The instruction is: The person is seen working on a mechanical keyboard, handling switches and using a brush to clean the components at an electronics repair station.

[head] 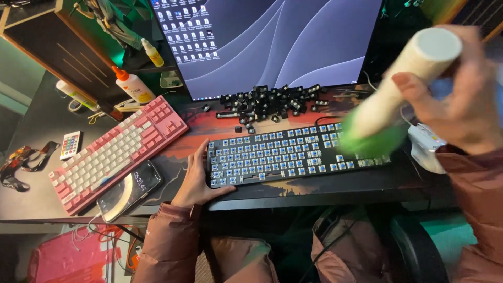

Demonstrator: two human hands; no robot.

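gripping white cylinder [403, 78] (blurred), bare-switch keyboard [293, 154]

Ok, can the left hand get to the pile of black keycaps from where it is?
Probably yes. The left hand rests at the stripped keyboard's left end, and the keycaps lie just behind that keyboard. Only the low keyboard lies between; the right hand holds a brush off to the side.

The stripped keyboard [293, 154] lies in front of the monitor [272, 42], with a pile of loose keycaps [272, 102] between them. A second keyboard [118, 152] lies to its left, with a phone [130, 189] before it.
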